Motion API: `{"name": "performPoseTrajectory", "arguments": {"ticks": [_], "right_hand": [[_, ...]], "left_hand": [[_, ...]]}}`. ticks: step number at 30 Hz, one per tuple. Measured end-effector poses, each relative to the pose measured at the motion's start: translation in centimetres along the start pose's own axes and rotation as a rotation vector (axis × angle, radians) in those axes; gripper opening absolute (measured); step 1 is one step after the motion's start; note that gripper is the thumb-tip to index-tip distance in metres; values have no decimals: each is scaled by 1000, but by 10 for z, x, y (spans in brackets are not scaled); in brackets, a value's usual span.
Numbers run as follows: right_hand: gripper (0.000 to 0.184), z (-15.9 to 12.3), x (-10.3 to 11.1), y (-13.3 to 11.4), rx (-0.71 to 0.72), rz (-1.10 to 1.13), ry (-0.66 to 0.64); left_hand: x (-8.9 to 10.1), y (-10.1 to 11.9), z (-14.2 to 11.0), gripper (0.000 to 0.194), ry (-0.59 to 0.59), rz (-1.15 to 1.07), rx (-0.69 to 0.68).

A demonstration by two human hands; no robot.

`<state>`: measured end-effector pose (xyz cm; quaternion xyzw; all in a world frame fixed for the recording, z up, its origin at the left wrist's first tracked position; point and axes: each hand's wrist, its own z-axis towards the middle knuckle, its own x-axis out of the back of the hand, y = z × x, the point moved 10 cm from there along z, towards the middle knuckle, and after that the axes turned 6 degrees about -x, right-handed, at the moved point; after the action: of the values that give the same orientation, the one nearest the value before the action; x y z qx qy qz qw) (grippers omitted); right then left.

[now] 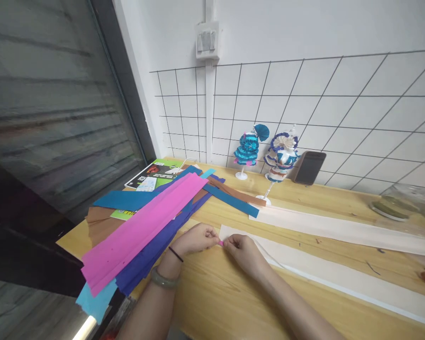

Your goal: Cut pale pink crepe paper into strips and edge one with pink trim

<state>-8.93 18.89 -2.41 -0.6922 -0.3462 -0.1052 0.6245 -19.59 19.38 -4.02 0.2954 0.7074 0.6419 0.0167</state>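
Note:
Between my fingertips is a small piece of pink paper (pixel 221 243), mostly covered by the fingers. My left hand (pixel 200 237), with a dark band and a bangle on its wrist, pinches it from the left. From the other side my right hand (pixel 241 249) pinches the same piece. Both hands are just above the wooden table, at the left end of a long white paper strip (pixel 304 264). Close to my left arm lies a pile of coloured paper strips, with a wide pink strip (pixel 145 226) on top and a purple strip (pixel 152 255) under it.
Two paper figures on white stands, a teal one (pixel 248 150) and a white-and-blue one (pixel 282 153), stand near the wall. A phone (pixel 310 167) leans beside them. A second pale strip (pixel 340 228) runs rightward. A clear container (pixel 393 205) sits far right; a book (pixel 154 172) lies back left.

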Motion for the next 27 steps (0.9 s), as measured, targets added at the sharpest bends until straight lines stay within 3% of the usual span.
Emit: {"name": "performPoseTrajectory", "arguments": {"ticks": [12,27], "right_hand": [[19,-6,13,-5,23,-163,114],[15,-12,13,-5,38,-289,167]], "left_hand": [[7,-10,6,23,104,164,1],[11,2,3,18,151,322,44]]}}
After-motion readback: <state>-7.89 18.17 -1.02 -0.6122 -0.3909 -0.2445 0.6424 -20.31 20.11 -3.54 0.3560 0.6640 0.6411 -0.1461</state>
